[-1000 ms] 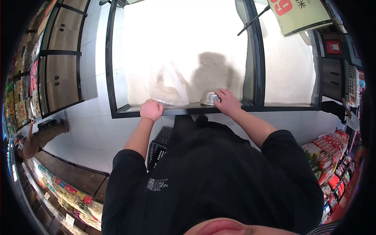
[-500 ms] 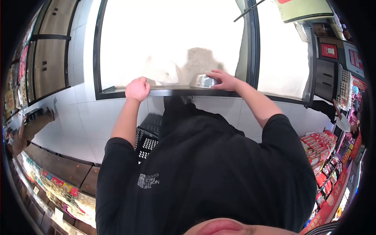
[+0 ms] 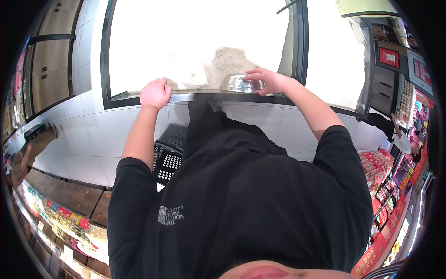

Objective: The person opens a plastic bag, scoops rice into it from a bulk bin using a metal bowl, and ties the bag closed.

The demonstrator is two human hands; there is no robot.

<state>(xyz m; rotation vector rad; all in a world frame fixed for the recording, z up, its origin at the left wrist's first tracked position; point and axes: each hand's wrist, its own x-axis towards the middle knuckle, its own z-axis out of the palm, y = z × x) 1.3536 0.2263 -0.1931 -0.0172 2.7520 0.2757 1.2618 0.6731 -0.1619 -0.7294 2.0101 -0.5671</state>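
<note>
Fingers curled, my left hand (image 3: pixel 155 93) is closed at the near rim of a dark-framed bin (image 3: pixel 200 97); whether anything else is inside the fist is hidden. A shiny metal bowl (image 3: pixel 237 83) rests in the bin against its near side. My right hand (image 3: pixel 269 81) grips the bowl's right side, fingers over the top and thumb nearer the rim. The bin's pale contents (image 3: pixel 195 37) are mostly washed out by glare; a greyish, grainy patch (image 3: pixel 231 58) lies in shadow beyond the bowl.
A second pale-filled bin (image 3: pixel 332 65) adjoins on the right. Black perforated crates (image 3: pixel 168 162) stand on the floor by my left side. Shelves of packets (image 3: pixel 378 167) are at the right and behind. Other people are at the far left and right (image 3: pixel 402 142).
The whole view has shifted slightly, and more of the metal bowl shows. My right hand stays on the bowl; my left hand stays at the rim.
</note>
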